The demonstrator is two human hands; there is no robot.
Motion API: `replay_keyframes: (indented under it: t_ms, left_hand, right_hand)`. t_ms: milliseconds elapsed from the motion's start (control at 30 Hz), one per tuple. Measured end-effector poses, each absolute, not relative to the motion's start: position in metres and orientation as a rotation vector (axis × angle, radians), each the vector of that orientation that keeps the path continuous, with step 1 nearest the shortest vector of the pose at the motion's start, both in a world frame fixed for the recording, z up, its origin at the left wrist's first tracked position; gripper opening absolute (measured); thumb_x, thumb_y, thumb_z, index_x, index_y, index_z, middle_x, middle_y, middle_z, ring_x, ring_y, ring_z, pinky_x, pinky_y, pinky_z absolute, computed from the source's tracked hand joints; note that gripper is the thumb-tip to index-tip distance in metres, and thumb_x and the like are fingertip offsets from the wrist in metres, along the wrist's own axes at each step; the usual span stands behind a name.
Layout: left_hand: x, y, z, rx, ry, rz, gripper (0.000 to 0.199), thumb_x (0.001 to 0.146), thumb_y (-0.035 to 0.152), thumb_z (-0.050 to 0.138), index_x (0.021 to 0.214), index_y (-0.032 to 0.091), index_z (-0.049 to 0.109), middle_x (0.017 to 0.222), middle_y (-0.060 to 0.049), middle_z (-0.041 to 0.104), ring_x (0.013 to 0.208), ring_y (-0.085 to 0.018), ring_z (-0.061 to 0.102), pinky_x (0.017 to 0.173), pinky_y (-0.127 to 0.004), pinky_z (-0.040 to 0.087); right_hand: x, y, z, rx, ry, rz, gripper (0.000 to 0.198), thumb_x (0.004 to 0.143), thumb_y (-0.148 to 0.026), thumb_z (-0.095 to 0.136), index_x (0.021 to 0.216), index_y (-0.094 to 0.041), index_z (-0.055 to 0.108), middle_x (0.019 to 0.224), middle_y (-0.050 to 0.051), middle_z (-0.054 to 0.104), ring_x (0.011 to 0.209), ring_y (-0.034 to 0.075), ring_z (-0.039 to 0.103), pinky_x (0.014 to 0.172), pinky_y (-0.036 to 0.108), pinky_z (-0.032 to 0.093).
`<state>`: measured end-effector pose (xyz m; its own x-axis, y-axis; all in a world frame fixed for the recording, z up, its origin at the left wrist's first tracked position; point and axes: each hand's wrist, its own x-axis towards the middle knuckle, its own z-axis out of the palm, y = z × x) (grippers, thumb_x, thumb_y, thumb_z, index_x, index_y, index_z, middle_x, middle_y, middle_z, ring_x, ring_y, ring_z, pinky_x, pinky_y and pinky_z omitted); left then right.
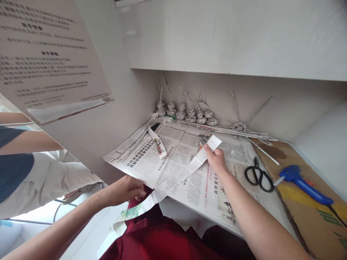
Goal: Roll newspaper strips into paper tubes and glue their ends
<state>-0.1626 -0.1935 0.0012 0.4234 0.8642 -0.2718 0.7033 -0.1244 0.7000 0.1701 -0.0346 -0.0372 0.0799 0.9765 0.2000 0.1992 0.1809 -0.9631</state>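
My right hand (216, 157) is closed on the upper end of a long newspaper strip (187, 170), pinching it between thumb and fingers. The strip slants down to the left across the table's front edge. Its lower part, with a green printed picture, hangs curled over the red cloth on my lap. My left hand (133, 188) hovers at the table edge, just left of the strip, its fingers loosely bent and nothing visible in them. Another cut strip (157, 142) with a coloured picture lies curled on the newspaper sheets (173, 148) covering the table.
Black-handled scissors (259, 176) and a blue glue gun (305, 184) lie at the right, the gun on cardboard (311, 220). Several gourd-shaped woven paper pieces (190, 115) line the back wall beside thin paper rods (230, 130). A cabinet overhangs behind. Another person sits beyond the left partition.
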Motion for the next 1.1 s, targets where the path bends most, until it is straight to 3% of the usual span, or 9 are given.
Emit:
replay_keyframes:
  t_ms: [267,500,600,700,800,1000,1100]
  left_hand:
    - [-0.099,-0.148,0.048,1.879,1.231,0.401,0.041,0.085,0.049,0.042,0.072,0.017,0.064,0.069,-0.003,0.066,0.058,-0.012,0.061,0.051,-0.021,0.044]
    - [-0.101,-0.145,0.035,1.875,1.191,-0.011,0.035,0.080,0.050,0.049,0.071,0.019,0.062,0.058,0.000,0.062,0.044,-0.012,0.055,0.047,-0.023,0.040]
    - [-0.103,-0.160,0.014,2.098,1.322,0.176,0.033,0.078,0.051,0.053,0.072,0.019,0.062,0.061,-0.001,0.060,0.055,-0.014,0.055,0.054,-0.025,0.042]
    - [-0.103,-0.169,0.000,2.366,1.411,0.508,0.043,0.073,0.054,0.059,0.100,0.020,0.062,0.092,-0.007,0.062,0.084,-0.020,0.057,0.074,-0.032,0.046]
    - [-0.109,-0.168,-0.006,2.557,1.407,0.637,0.055,0.078,0.051,0.056,0.125,0.024,0.050,0.118,-0.011,0.052,0.106,-0.024,0.049,0.091,-0.039,0.040]
    - [-0.141,-0.157,-0.017,2.747,1.457,0.480,0.034,0.090,0.035,0.043,0.122,0.031,0.054,0.122,-0.007,0.052,0.107,-0.023,0.049,0.090,-0.041,0.042]
    - [-0.156,-0.157,-0.019,2.781,1.479,0.497,0.032,0.092,0.028,0.039,0.118,0.031,0.057,0.122,-0.006,0.054,0.108,-0.022,0.049,0.090,-0.039,0.043]
  right_hand:
    - [0.171,-0.035,-0.038,-1.265,-1.405,0.884,0.041,0.073,-0.055,0.058,0.076,-0.016,0.072,0.074,0.008,0.072,0.069,0.022,0.067,0.065,0.031,0.052]
    - [0.169,-0.038,-0.034,-1.247,-1.455,0.951,0.039,0.074,-0.052,0.059,0.079,-0.015,0.073,0.074,0.008,0.072,0.068,0.023,0.067,0.064,0.030,0.051]
    - [0.167,-0.039,-0.033,-1.295,-1.538,0.904,0.038,0.075,-0.051,0.058,0.079,-0.016,0.073,0.072,0.007,0.072,0.067,0.023,0.067,0.063,0.030,0.050]
    - [0.167,-0.039,-0.034,-1.332,-1.590,0.879,0.039,0.076,-0.051,0.057,0.079,-0.017,0.073,0.071,0.007,0.072,0.066,0.023,0.066,0.061,0.030,0.049]
    - [0.167,-0.039,-0.036,-1.337,-1.600,0.879,0.038,0.076,-0.051,0.057,0.079,-0.017,0.073,0.073,0.007,0.072,0.067,0.023,0.066,0.061,0.030,0.049]
    - [0.167,-0.040,-0.034,-1.367,-1.632,0.851,0.038,0.076,-0.051,0.057,0.077,-0.017,0.073,0.073,0.008,0.072,0.070,0.024,0.067,0.062,0.030,0.049]
    - [0.167,-0.041,-0.034,-1.394,-1.644,0.838,0.040,0.076,-0.053,0.056,0.075,-0.017,0.072,0.074,0.008,0.072,0.071,0.025,0.067,0.063,0.030,0.049]
